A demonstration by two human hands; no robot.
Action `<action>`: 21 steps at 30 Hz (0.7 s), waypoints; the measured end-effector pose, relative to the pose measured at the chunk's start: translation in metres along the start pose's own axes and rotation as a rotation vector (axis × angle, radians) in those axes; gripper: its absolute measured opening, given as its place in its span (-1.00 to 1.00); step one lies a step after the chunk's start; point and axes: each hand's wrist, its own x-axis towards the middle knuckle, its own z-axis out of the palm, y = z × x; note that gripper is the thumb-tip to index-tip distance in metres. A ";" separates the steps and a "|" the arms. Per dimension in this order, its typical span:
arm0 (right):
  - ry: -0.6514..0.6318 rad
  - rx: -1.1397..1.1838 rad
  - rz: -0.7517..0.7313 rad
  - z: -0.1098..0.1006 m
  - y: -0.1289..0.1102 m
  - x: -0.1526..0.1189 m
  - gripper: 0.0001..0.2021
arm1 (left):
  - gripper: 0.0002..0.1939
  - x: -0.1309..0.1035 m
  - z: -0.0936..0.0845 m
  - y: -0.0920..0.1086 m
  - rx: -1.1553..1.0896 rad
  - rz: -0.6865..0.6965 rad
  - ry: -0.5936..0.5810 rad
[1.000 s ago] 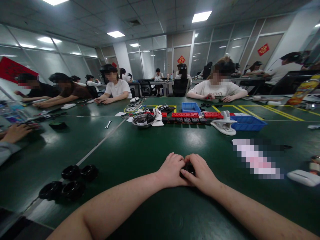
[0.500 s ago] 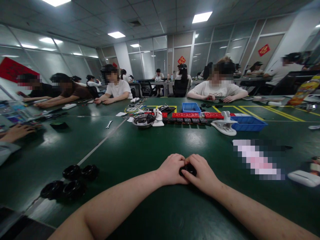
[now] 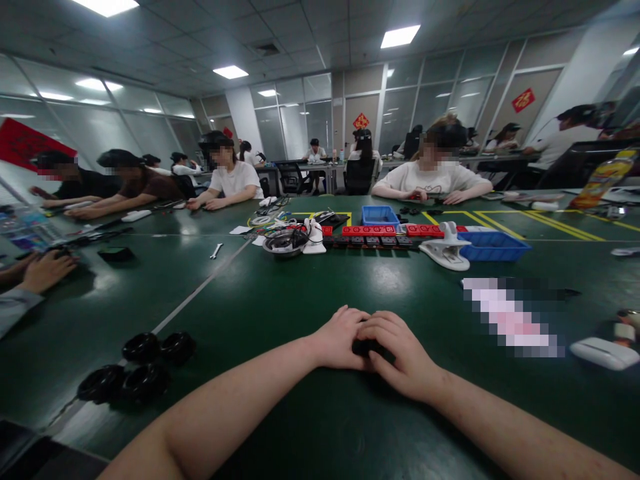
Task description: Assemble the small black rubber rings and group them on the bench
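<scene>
Between my two hands sits a glossy black ring-shaped part (image 3: 363, 347), mostly covered by my fingers on the green table. My left hand (image 3: 341, 339) is closed around its left side, fingertips hidden behind it. Curled over its top and right side is my right hand (image 3: 400, 343), thumb low at the front. How firmly the right fingers grip cannot be made out. Several similar black ring-shaped parts (image 3: 143, 347) lie in a cluster on the table at the lower left.
Farther up the table (image 3: 280, 293) are a small wrench (image 3: 216, 251), a metal bowl of cables (image 3: 285, 243), red power strips (image 3: 370, 231), a white clamp stand (image 3: 447, 247) and a blue tray (image 3: 493, 247). A white case (image 3: 605, 353) lies right. A co-worker's hand (image 3: 50, 270) is at left.
My right hand's fingers have shifted over the top of the black ring-shaped part, covering more of it, and its thumb has moved lower. My left hand stays around it.
</scene>
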 end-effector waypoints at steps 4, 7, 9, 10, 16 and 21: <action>0.018 -0.099 0.167 0.003 0.004 0.001 -0.81 | -0.29 0.000 -0.001 0.005 0.005 -0.043 0.018; 0.007 -0.147 0.261 0.007 0.008 0.001 -0.82 | -0.30 0.000 0.000 0.009 0.025 -0.075 0.056; -0.009 -0.153 0.310 0.009 0.011 0.000 -0.83 | -0.38 0.000 0.002 0.011 0.041 -0.110 0.084; -0.016 -0.150 0.329 0.010 0.012 0.000 -0.84 | -0.43 0.000 0.002 0.013 0.049 -0.128 0.095; -0.037 -0.138 0.388 0.013 0.013 -0.001 -0.86 | -0.61 0.000 0.003 0.017 0.065 -0.180 0.117; -0.038 -0.153 0.365 0.011 0.013 0.001 -0.87 | -0.63 0.001 0.003 0.009 0.035 -0.101 0.130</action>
